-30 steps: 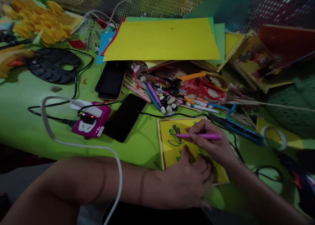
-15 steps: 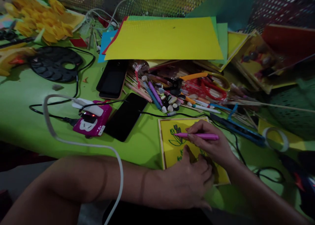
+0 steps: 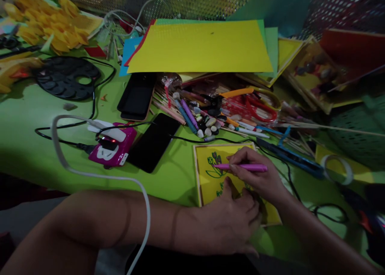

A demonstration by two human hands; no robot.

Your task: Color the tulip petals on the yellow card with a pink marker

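Note:
My right hand (image 3: 257, 172) grips a pink felt-tip pen (image 3: 249, 167), its tip at a green-outlined flower drawing (image 3: 214, 164). The drawing is on a yellow board (image 3: 204, 187) with a thin pale wooden rim, lying on the green table. My left hand (image 3: 230, 223) rests flat across the lower part of the board, fingers spread, covering some of the smaller green drawings. The lower right of the board is partly hidden under both hands.
Behind the board lie pebbles (image 3: 210, 122), pens, sticks and red-handled scissors (image 3: 261, 110). Yellow paper (image 3: 198, 46) tops a stack at the back. Left are a black phone (image 3: 155, 142), a magenta power strip (image 3: 114, 146) and a palette (image 3: 67, 78). A white cable (image 3: 105, 176) crosses above my left forearm.
The pen tip has shifted very slightly down on the flower drawing. Both hands and the board otherwise stay in place.

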